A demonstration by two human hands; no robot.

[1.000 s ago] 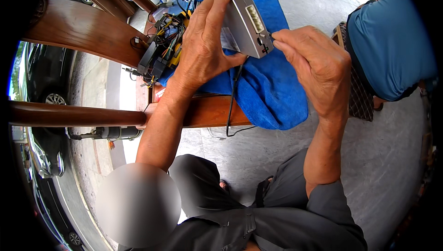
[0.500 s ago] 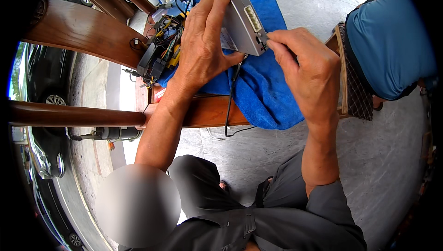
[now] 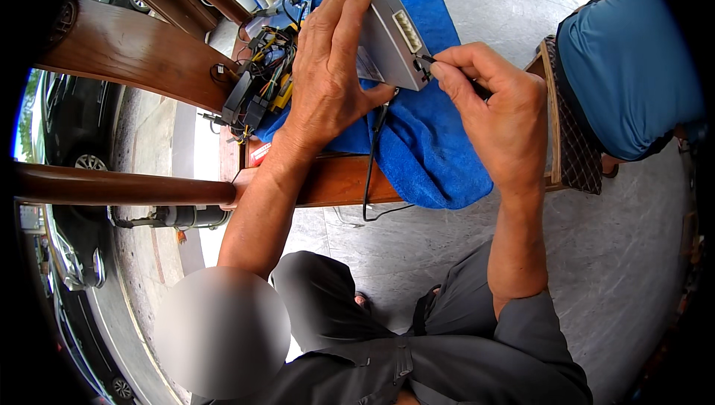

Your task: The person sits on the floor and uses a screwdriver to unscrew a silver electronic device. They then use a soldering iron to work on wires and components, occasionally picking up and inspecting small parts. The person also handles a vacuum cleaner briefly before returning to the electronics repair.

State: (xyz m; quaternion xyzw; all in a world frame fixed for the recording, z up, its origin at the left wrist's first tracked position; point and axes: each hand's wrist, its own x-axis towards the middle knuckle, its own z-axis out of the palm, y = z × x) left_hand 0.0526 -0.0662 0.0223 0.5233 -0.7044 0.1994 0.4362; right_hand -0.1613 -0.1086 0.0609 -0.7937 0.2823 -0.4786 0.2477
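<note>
My left hand (image 3: 328, 70) grips a silver-grey metal electronics box (image 3: 387, 36) above a blue towel (image 3: 428, 159), thumb by its lower edge and fingers along its far side. The box is tilted, its narrow end turned to the right. On that end sit a cream multi-pin socket (image 3: 407, 31) and, below it, small black ports (image 3: 421, 70). My right hand (image 3: 499, 99) is closed in a pinch on a slim black tool (image 3: 480, 90). The tool's thin tip is at the end face, between socket and ports; its exact kind is unclear.
A tangle of wires and connectors (image 3: 261, 84) lies left of my left hand on the wooden bench (image 3: 350, 185). A black cable (image 3: 370, 166) hangs over the bench's front edge. At the right sits another person in a blue shirt (image 3: 633, 70). Wooden rails (image 3: 126, 184) stand at left.
The slim black tool now shows between my right fingers and the box, its tip at the end face. My right hand has shifted slightly; my left hand and the box are nearly still.
</note>
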